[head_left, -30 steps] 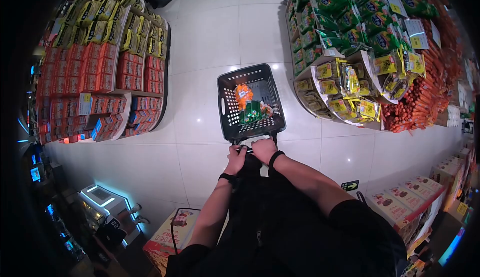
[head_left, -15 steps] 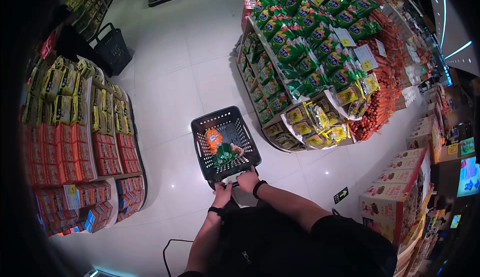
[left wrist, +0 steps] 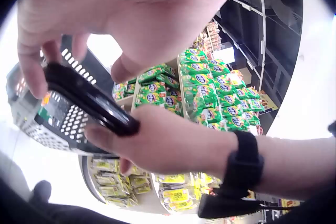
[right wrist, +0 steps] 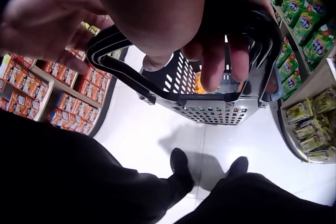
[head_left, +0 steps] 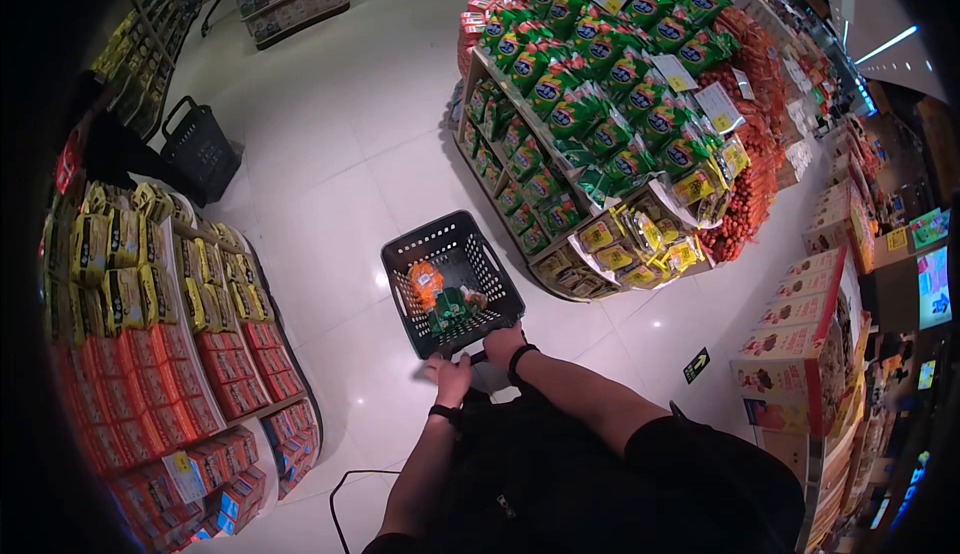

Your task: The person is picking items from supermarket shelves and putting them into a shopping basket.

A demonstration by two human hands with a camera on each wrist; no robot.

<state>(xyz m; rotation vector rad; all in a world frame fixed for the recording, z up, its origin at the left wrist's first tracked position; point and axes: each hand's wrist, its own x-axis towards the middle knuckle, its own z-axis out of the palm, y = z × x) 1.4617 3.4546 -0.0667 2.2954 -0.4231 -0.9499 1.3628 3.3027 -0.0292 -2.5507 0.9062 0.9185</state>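
Observation:
A black perforated shopping basket (head_left: pixel 430 226) is in front of me, holding an orange bag (head_left: pixel 427 282), a green packet (head_left: pixel 452 306) and a smaller item beside them. My right hand (head_left: pixel 503 344) grips the basket's black handle (left wrist: pixel 89 98), its fingers curled round the bar in the right wrist view. Close to the handle's left end is my left hand (head_left: pixel 448 374). Its fingers (right wrist: pixel 84 3) spread loosely about the bar, the thumb apart from them. Both wrists wear black bands.
Stacked red boxes (head_left: pixel 140 384) and yellow packets fill a shelf on the left. To the right stands a display of green bags (head_left: pixel 600 104), with red netted goods behind it. Another person's dark basket (head_left: pixel 203 154) is at the upper left. Printed cartons (head_left: pixel 790 354) line the right.
The view has turned, bringing the basket left and lower and more of the right-hand display into sight. My left hand has loosened from the handle, while the right keeps its grip.

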